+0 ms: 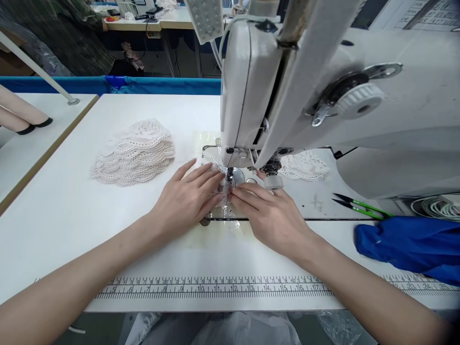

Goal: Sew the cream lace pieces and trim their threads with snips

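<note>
A small piece of white lace (214, 161) lies at the presser foot (230, 174) of the white sewing machine (247, 91). Just left of the foot, my left hand (185, 194) holds the lace down with extended fingers, its thumb close under them. My right hand (275, 213) is closed at the lace's near edge, right of the foot, with its fingers together. Its outer fingers are partly behind the machine's needle-side parts. The exact stitching spot is mostly covered by my fingertips.
A pile of scalloped lace pieces (134, 155) sits on the left of the table. More lace (304, 165) lies behind the machine head. Green-handled snips (362, 207) and blue cloth (409, 244) are at right. A ruler strip (215, 287) runs along the front edge. Another person (68, 33) stands beyond.
</note>
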A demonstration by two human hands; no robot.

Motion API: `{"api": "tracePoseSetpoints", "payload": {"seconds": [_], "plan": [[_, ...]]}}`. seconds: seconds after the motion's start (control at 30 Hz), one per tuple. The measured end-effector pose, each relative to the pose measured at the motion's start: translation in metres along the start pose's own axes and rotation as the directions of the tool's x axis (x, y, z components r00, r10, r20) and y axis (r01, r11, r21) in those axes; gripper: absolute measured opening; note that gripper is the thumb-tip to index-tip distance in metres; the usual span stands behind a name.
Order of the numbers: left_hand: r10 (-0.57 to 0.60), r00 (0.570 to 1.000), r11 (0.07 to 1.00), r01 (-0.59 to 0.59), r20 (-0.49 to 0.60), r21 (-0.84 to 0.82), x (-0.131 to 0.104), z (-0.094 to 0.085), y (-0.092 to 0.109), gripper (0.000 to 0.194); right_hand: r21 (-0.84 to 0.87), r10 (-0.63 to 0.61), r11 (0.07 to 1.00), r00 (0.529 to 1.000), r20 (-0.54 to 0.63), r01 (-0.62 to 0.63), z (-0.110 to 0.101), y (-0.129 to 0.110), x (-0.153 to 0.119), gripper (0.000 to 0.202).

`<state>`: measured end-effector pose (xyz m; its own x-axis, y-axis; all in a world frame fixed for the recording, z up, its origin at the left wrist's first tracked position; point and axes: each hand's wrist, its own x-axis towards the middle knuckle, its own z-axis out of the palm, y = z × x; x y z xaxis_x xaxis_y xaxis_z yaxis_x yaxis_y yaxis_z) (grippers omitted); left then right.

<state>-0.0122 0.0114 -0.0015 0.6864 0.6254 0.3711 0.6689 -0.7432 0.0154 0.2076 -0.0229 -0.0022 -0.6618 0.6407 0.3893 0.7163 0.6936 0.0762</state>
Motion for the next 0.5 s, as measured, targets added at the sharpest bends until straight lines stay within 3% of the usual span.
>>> {"api": "tracePoseSetpoints", "payload": {"seconds": [0.13, 0.5], "plan": [[0.134, 0.99, 0.99, -0.136, -0.047, -0.047, -0.002, -0.001, 0.0, 0.032, -0.022, 0.004, 1.0, 1.0, -0.017, -0.004, 0.0, 0.002, 0.0, 0.043], [0.197, 0.974, 0.98, -0.192, -0.115, 0.054, -0.007, 0.004, 0.009, 0.033, -0.017, 0.014, 1.0, 0.999, -0.034, -0.015, 0.003, 0.004, 0.0, 0.044]]}}
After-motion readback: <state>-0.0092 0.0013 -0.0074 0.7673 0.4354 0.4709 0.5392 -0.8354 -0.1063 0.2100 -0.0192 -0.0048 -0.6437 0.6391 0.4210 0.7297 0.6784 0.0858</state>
